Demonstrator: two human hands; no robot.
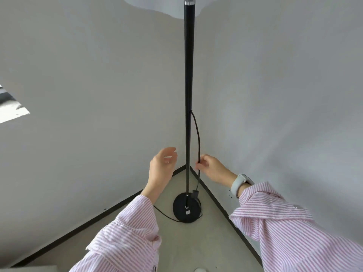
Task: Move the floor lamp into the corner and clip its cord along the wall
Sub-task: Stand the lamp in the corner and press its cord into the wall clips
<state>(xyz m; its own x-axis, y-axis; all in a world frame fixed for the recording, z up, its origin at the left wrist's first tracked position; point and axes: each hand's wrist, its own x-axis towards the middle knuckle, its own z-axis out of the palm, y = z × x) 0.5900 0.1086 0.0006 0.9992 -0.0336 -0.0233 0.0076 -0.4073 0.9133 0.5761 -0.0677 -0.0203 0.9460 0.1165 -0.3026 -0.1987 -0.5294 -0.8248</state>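
The floor lamp stands upright in the corner, its thin black pole point(189, 85) rising from a round black base point(186, 208) on the floor. A black cord point(198, 134) leaves the pole partway up and hangs down its right side to a small switch box point(195, 193) near the base. From there the cord runs around the base and off to the left along the floor. My right hand point(211, 167) pinches the hanging cord just right of the pole. My left hand point(162, 163) hovers open left of the pole, touching nothing.
Two plain grey walls meet behind the lamp, with a dark baseboard point(98, 214) along each. The white lampshade point(157, 4) fills the top edge. A bright patch point(11, 108) shows on the left wall. The floor is light grey.
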